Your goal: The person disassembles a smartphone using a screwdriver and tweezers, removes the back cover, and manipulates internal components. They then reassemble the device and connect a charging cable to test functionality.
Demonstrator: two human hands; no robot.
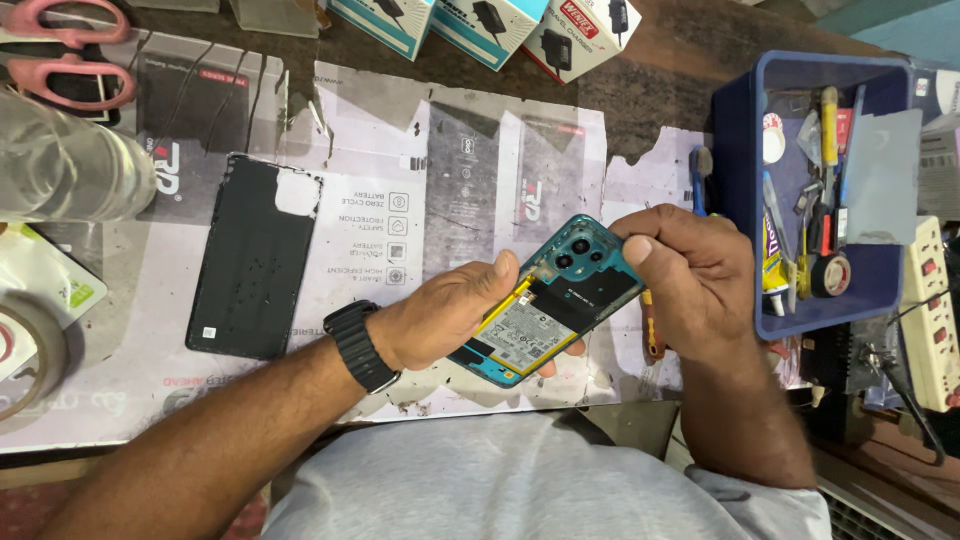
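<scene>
My left hand (450, 315) holds an opened teal phone (555, 300) from below, its back off, with the battery and camera module showing. My right hand (690, 275) pinches the phone's upper right edge near the cameras; a tool with an orange handle (653, 335) pokes out under this hand. The phone's black back cover (255, 255) lies flat on the flattened cardboard to the left. A black watch (360, 345) is on my left wrist.
A blue tray (735, 150) at the right holds screwdrivers, tape and a glue tube. Beside it sits a white power strip (935, 320). Pink scissors (65, 50) and a clear bottle (60, 165) lie at the far left; charger boxes (490, 25) stand at the back.
</scene>
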